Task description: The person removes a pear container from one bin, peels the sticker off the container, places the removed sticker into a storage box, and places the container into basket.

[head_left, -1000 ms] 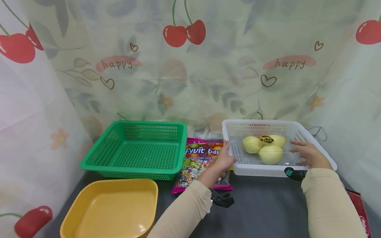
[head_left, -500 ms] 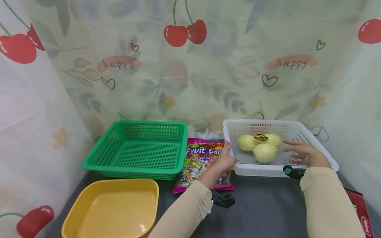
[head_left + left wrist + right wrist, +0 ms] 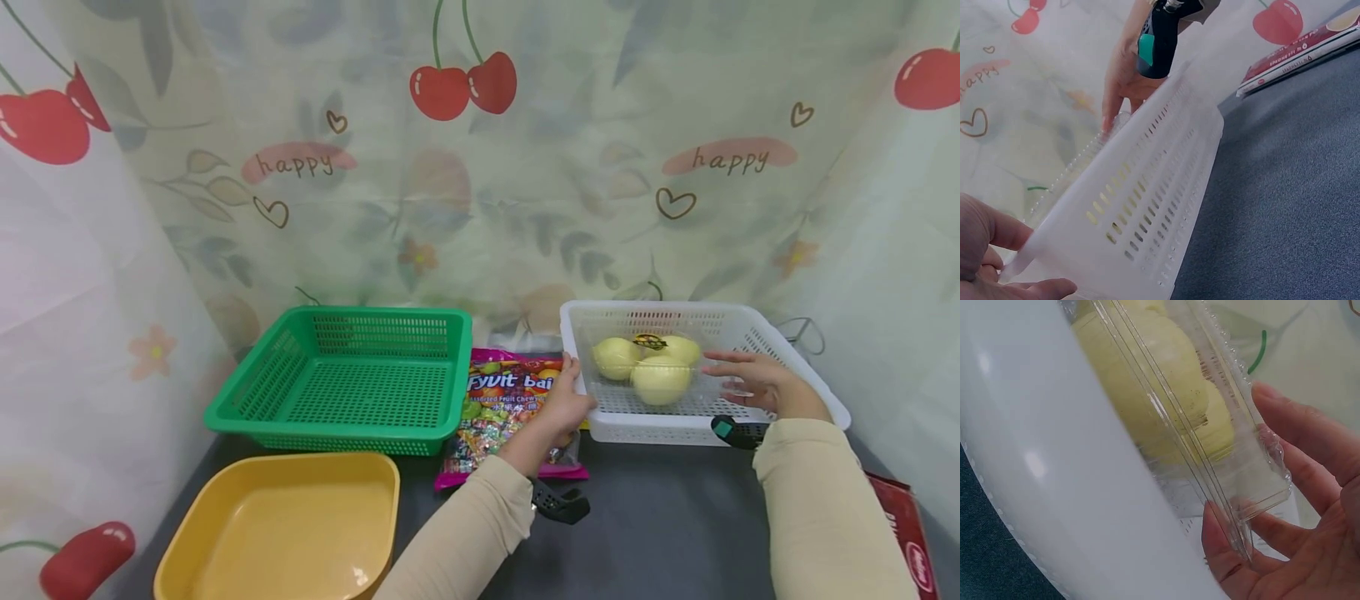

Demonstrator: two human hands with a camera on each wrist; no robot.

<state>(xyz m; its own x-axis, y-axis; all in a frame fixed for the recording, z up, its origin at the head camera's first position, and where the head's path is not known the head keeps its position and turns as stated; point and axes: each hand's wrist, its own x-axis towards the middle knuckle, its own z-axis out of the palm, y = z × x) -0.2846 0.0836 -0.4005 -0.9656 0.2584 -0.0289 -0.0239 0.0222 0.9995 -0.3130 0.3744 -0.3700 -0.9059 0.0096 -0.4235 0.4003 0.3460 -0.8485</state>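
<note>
My left hand (image 3: 566, 410) grips the left rim of the white perforated basket (image 3: 660, 434), thumb and fingers on either side of the wall in the left wrist view. Inside the basket is a clear plastic box (image 3: 1266, 490) with pale yellow round fruits (image 3: 660, 380) and a black-and-gold label (image 3: 649, 342). My right hand (image 3: 772, 387) reaches over the basket's front and holds the box's right end. In the right wrist view, one digit curls round the box's flange and the other fingers lie along its end and upper edge.
Left of the basket lies a colourful candy bag (image 3: 498, 400), partly behind my left arm. Further left stand a green basket (image 3: 375, 446) and a yellow tray (image 3: 277, 533). A red packet (image 3: 903, 533) lies at the right edge. A patterned curtain (image 3: 480, 233) hangs behind.
The clear box with the fruits has slid left inside the white basket, and my right hand has moved left with it. My left hand stays on the rim.
</note>
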